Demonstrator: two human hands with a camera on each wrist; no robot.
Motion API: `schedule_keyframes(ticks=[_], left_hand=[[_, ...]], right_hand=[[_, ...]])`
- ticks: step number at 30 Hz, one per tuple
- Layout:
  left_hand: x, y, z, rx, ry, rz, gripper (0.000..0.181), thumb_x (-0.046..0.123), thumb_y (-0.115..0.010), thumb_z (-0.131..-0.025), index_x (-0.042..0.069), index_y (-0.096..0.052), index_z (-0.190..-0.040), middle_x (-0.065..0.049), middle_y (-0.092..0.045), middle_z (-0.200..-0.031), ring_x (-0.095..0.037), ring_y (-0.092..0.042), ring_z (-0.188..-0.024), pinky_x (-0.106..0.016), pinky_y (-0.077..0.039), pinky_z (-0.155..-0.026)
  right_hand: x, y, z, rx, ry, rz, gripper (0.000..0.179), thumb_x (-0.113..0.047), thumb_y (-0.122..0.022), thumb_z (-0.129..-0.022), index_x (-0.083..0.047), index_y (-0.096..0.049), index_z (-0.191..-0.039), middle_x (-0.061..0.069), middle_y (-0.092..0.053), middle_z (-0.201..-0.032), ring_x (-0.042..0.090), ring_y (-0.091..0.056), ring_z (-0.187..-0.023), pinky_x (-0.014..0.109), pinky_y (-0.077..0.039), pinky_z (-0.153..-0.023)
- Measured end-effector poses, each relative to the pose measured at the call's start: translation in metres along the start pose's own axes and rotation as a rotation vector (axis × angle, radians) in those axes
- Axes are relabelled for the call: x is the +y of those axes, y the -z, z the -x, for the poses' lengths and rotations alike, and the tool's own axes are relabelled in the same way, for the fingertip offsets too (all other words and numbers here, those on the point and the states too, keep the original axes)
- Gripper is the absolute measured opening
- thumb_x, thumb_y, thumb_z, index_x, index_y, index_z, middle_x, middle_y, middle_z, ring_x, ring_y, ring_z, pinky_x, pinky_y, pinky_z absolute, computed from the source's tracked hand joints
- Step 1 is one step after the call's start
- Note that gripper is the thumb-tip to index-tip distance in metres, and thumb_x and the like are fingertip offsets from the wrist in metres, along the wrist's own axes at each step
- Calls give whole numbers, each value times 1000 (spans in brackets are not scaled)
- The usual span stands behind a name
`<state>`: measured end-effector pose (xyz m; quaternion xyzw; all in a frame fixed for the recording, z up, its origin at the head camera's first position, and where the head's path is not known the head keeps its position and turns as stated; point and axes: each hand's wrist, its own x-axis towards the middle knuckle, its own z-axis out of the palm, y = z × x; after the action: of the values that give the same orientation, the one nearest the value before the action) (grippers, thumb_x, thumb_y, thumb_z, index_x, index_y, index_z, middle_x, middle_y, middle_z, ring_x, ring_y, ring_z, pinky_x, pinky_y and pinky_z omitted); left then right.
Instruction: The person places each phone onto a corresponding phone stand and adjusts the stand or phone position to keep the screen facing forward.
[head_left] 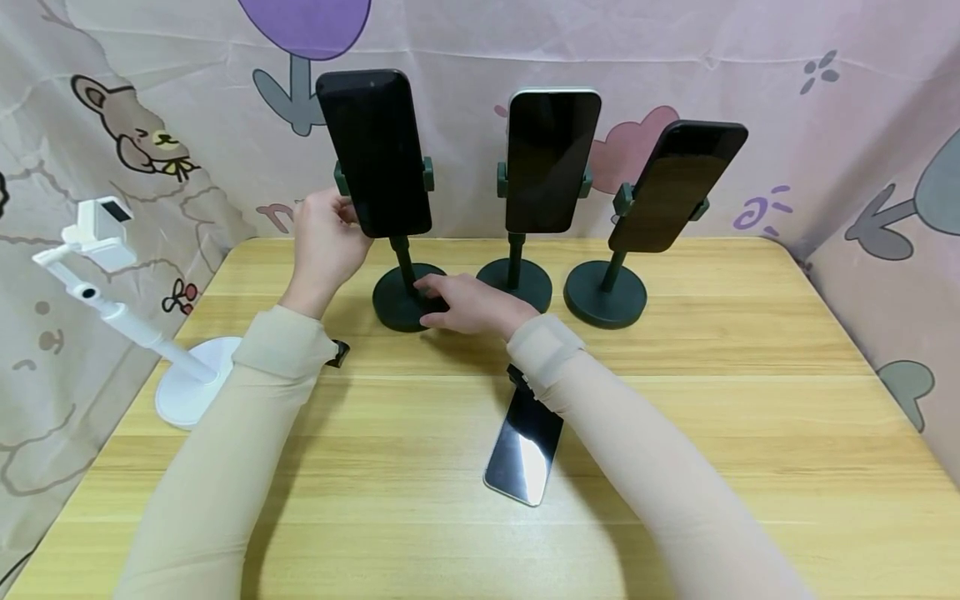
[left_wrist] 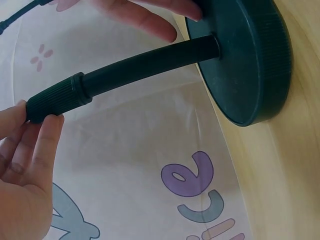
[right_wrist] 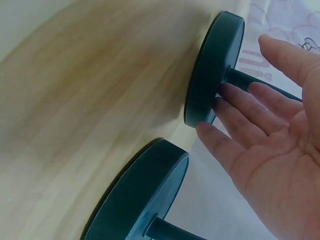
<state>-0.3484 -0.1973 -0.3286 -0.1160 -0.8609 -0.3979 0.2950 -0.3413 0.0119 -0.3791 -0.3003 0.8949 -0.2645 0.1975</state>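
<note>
Stand in hand: dark-green phone stand, on the table at 11 o'clock of its middle; black phone sat in its clamp, top leaning to 11.
Left hand: at 10 o'clock of the stand's base, behind the phone's lower edge. Fingers pinched the ribbed collar on the post, thumb opposite the fingertips.
Right hand: at 3 o'clock of the same base. Fingers extended and relaxed, tips over the base near the post, gripping nothing; couldn't tell how hard they pressed, if at all.
Middle stand: second green stand, 3 o'clock of the first, base partly behind the right hand; pale-edged phone nearly upright in it.
Far stand: third green stand, further out at 3; dark phone tilted, top toward 1.
Loose phone: lay flat at 5 o'clock of the first stand, glare on the screen, far end hidden by the right wrist.
White unit: white stand, 8 o'clock of the first.
Backdrop: printed cloth at 12.
</note>
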Motion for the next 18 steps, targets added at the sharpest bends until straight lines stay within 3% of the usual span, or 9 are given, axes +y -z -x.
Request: schedule_keyframes(ticks=[5, 11, 18], left_hand=[[-4, -2, -3, 10, -10, 6, 10, 8, -74, -96, 1, -80, -93, -24, -73, -81, 12, -49, -66, -23, -40, -73], [-5, -2, -3, 0, 6, 11, 9, 9, -77, -96, 1, -81, -99, -24, -75, -85, 12, -51, -69, -22, -42, -74], [-4, 0, -2, -28, 56, 10, 10, 10, -82, -93, 2, -80, -99, -11, -72, -76, 9, -53, -67, -19, -44, -71]], right_hand=[[1, 1, -3, 6, 7, 14, 59, -29, -66, -109, -11, -45, -161, 13, -52, -164, 26, -51, -153, 42, -39, -130], [2, 1, -4, 0, 17, 44, 56, -30, -66, -109, -9, -50, -158, 10, -54, -163, 25, -51, -152, 41, -39, -130], [2, 0, -2, -25, 11, 72, 52, -33, -65, -109, -11, -55, -155, 9, -56, -161, 26, -51, -151, 43, -38, -130]])
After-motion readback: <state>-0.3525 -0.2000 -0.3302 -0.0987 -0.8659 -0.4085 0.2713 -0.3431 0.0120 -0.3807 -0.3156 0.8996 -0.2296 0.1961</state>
